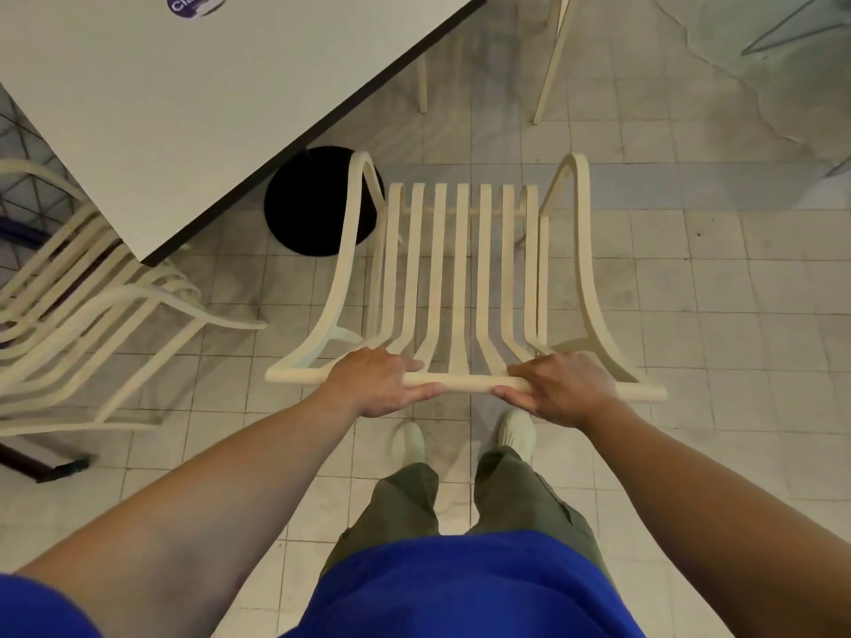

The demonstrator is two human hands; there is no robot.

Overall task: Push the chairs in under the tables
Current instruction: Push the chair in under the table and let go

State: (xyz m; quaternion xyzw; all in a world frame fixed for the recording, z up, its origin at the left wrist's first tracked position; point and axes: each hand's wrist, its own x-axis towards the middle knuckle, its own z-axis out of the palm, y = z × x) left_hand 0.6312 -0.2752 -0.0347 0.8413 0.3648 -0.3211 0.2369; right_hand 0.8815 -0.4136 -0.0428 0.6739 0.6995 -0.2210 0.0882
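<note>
A cream slatted chair [460,269] stands on the tiled floor right in front of me, its back toward me. My left hand [377,384] grips the chair's top rail left of centre, and my right hand [559,389] grips the same rail right of centre. A white table [193,108] with a dark edge reaches from the upper left, its corner near the chair's left armrest. The chair sits to the right of the table, outside its edge. A second cream chair [78,315] is partly tucked under the table at the left.
The table's round black base [306,209] rests on the floor beside the chair's front left. Legs of another cream chair [550,62] show at the top. A glass panel [796,25] is at the top right. My feet stand just behind the chair.
</note>
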